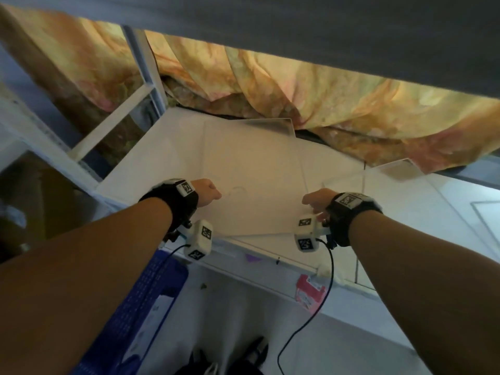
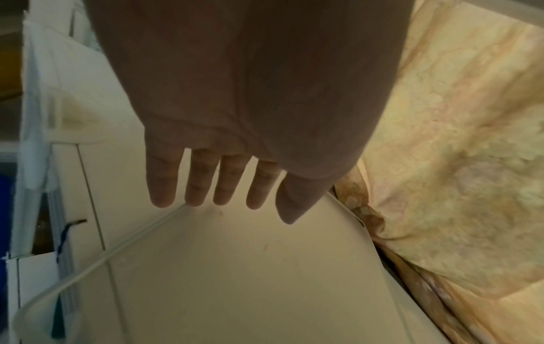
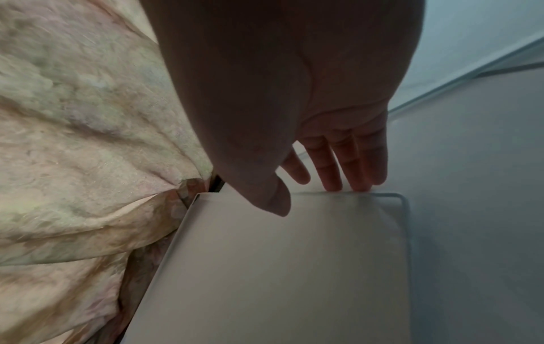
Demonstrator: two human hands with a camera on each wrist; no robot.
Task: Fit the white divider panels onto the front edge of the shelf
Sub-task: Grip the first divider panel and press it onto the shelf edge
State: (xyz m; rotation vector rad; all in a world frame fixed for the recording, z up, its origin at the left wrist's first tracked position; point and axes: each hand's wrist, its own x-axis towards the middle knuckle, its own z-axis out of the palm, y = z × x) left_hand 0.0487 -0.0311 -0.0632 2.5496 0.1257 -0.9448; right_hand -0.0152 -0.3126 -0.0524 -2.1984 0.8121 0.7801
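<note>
A large white divider panel (image 1: 257, 169) lies on the white shelf (image 1: 135, 182), its near edge close to the shelf's front edge (image 1: 270, 269). My left hand (image 1: 208, 192) holds its left side, thumb (image 2: 290, 209) over the face and straight fingers (image 2: 197, 183) at the rim. My right hand (image 1: 315, 200) pinches the right side: the thumb (image 3: 270, 200) lies on the panel (image 3: 294, 267) and the fingers (image 3: 332, 167) pass behind its rim. A second, translucent panel (image 1: 400, 174) rests flat further right.
A crumpled orange-yellow cloth (image 1: 324, 98) fills the back of the shelf, under a dark board (image 1: 324, 28). A white frame upright (image 1: 146, 63) stands at the left. Below are a blue crate (image 1: 151, 307), a pink tag (image 1: 308, 290) and hanging black cables (image 1: 328, 280).
</note>
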